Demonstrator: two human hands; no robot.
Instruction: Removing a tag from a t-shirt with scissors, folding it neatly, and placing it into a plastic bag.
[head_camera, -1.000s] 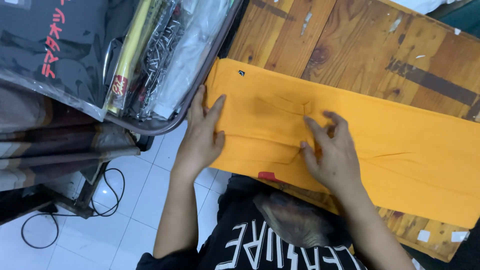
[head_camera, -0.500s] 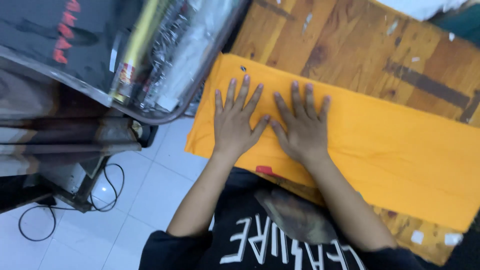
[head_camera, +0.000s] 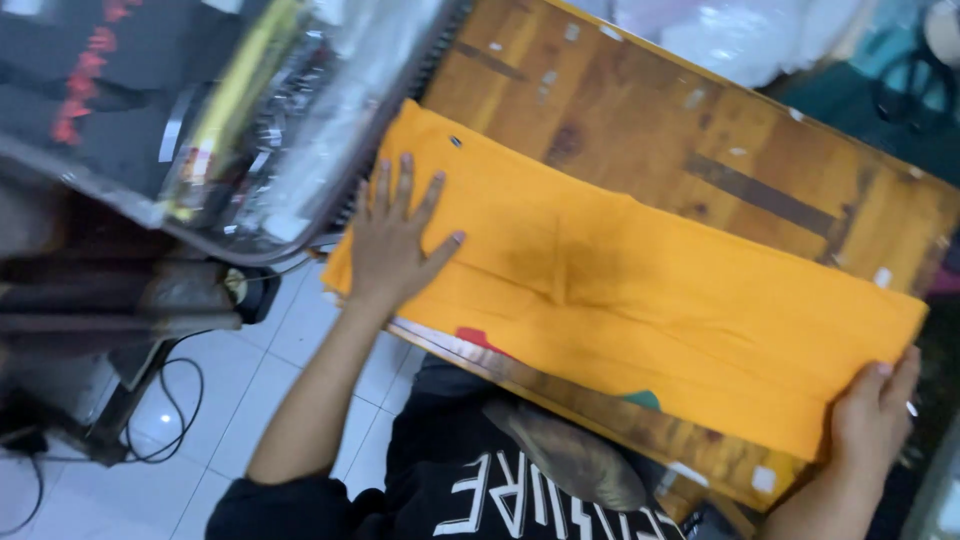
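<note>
A folded orange cloth (head_camera: 640, 290) lies lengthwise across a wooden table (head_camera: 700, 150). My left hand (head_camera: 395, 235) rests flat on the cloth's left end, fingers spread. At the far right end, my right hand (head_camera: 875, 415) has its fingers curled over the cloth's lower corner at the table edge. The cloth's near long edge hangs slightly over the table's front.
A tray or cart (head_camera: 250, 120) holding dark printed garments in clear plastic bags stands to the left of the table. Cables (head_camera: 160, 420) lie on the white tiled floor below. Plastic-wrapped items (head_camera: 740, 40) sit behind the table.
Both hands were together flat on the cloth's left part. My right hand has since slid far right to the cloth's end, and the left stays pressing near the left end.
</note>
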